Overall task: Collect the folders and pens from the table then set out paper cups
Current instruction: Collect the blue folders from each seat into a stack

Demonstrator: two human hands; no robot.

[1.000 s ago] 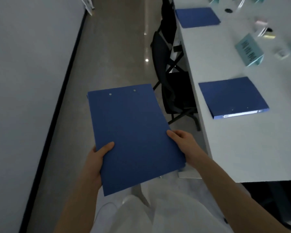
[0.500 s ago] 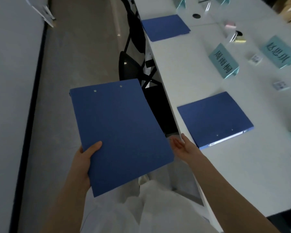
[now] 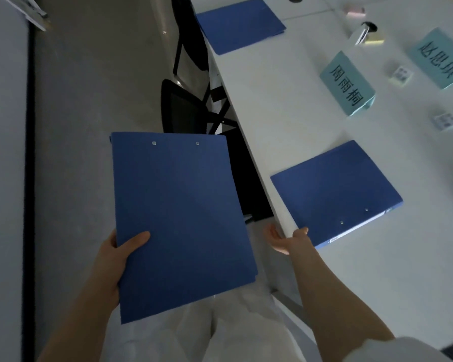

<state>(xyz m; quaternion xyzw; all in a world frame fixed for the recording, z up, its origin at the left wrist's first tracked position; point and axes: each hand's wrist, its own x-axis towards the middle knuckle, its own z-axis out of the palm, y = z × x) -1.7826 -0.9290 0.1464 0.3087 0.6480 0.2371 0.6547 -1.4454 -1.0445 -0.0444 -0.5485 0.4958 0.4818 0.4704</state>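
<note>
- Three blue folders show: one in our left hand point(image 3: 110, 259), one near the table's edge, one far up the table point(image 3: 311, 142).
- Our left hand grips the held folder point(image 3: 178, 220) alone, thumb on the cover and fingers under it, out over the floor left of the table.
- A second ago both hands held that folder; since then our right hand point(image 3: 285, 239) has let go and moved right to the table edge.
- Our right hand now lies open at the near corner of the near folder point(image 3: 335, 189), thumb touching or just beside that corner and fingers below the table edge; we cannot tell whether it has a hold.
- We judge this as the start of the next pickup: one folder collected, the second about to be slid off and stacked.
- The far folder point(image 3: 239, 24) lies flat and is not yet taken.
- Against the earlier frames, the near folder sits closer to us and lower in view, so we have walked along the table.
- Two name cards point(image 3: 348, 84) stand to the right; pens and paper cups we cannot make out plainly.
</note>
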